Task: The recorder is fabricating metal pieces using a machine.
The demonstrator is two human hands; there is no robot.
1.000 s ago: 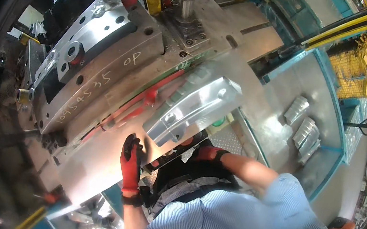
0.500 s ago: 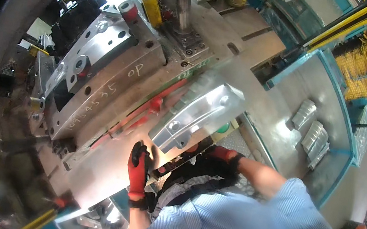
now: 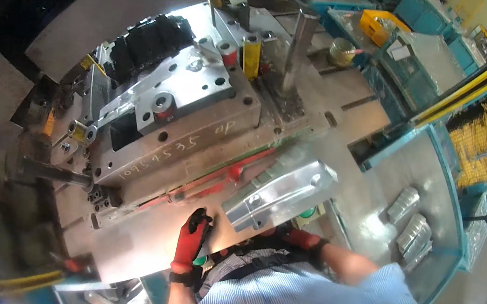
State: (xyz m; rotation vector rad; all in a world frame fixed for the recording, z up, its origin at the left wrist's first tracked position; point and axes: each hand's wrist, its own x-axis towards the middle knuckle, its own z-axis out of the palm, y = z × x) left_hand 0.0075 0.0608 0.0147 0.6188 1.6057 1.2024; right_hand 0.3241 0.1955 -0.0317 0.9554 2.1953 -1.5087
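Note:
My left hand, in a red glove with black fingertips, is raised just above the front edge of the metal press bed. Its fingers are curled together and I see nothing in them. A shiny formed sheet-metal part lies aslant on the bed, to the right of that hand and apart from it. My right hand, gloved in red too, is low against my body beside the part's near end. Its fingers are hidden in dark shadow. Behind the part stands a heavy steel die with chalk marks.
A steel guide post rises behind the die. To the right, a blue-rimmed metal table carries several formed parts. A green button shows past the sheet-metal part. More parts lie in a bin at lower left.
The whole view has tilted up, so the die, bed and sheet-metal part appear lower and farther right. My hands have hardly moved against the bed.

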